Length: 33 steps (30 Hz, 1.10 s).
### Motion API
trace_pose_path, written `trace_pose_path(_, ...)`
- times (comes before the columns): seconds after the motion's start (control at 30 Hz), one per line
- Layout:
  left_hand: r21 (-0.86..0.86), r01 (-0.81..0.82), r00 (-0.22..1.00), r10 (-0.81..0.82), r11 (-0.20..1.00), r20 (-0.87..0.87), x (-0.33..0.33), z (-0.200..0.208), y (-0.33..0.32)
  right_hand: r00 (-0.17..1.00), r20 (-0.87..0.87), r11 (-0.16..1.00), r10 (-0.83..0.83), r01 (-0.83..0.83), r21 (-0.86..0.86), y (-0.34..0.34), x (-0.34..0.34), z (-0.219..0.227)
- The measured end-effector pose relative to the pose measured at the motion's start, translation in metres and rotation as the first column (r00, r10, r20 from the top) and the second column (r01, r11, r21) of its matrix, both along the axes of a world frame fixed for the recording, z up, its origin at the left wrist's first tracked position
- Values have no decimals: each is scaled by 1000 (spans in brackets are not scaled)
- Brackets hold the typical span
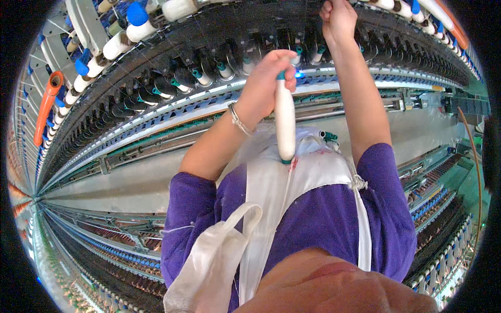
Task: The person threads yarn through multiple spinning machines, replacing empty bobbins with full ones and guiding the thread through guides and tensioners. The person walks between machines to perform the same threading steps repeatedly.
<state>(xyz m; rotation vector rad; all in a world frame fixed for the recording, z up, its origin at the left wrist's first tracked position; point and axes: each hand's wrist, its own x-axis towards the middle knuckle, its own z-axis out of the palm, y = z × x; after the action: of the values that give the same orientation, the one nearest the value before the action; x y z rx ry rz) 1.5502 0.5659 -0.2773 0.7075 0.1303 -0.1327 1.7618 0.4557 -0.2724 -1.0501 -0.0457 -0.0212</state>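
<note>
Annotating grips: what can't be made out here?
Head view: anything inside the right hand, hidden by its curled fingers and the top edge.
Head view: upper tip of the white bobbin, covered by the left hand.
Head view: right end of the dark spindle row, too small.

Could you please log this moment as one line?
Left hand: holds white bobbin by one end | right hand: near view's top edge, contents unclear | beyond: teal-topped tubes
</note>
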Motion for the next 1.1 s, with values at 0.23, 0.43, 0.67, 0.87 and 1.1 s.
trace_pose_path(0.23, 116, -81, 990, 93, 990, -105, 2, -41, 26, 791, 305, 848, 531, -495, -191, -87, -40, -87)
trace_pose_path(0.43, 455, -6, 1000, 10, 891, -5, -3, -18, 31, 552, -350, -323, 757, -150, -934, -181, -100, -229)
trace_pose_path(0.67, 652, 98, 991, -132, 752, 3, 12, -14, 16, 679, -71, 415, 731, -524, -744, -133, -122, -129)
trace_pose_path(0.87, 536, 80, 992, -119, 840, 38, 26, -39, 11, 692, -27, 560, 722, -607, -564, -64, -154, -56)
trace_pose_path(1.1, 772, -91, 995, 80, 629, 53, 16, -63, 21, 735, 71, 591, 675, -479, -649, -67, -149, -56)
